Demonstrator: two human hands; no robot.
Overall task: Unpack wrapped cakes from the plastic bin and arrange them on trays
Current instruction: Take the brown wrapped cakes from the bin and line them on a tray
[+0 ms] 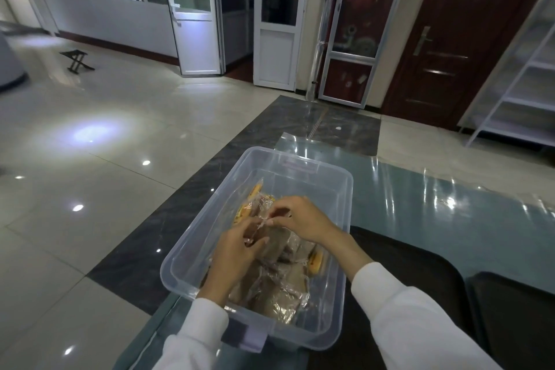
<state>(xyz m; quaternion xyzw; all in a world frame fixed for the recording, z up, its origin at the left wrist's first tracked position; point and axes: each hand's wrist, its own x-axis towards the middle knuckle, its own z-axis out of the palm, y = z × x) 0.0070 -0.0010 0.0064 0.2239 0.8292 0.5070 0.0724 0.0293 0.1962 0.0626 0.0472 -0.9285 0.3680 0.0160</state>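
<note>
Both hands, left hand (237, 249) and right hand (303, 221), are pinching one wrapped cake (271, 234) in the bin (336, 327); likely light, soft, slippery film, best gripped at the wrapper's crimped edge.

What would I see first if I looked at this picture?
You would see the clear plastic bin in the middle, with wrapped cakes piled inside. Both hands reach into it: the left hand and the right hand pinch the crinkly wrapper of one cake between them. To the right of the bin lie dark trays with no cakes on them.
</note>
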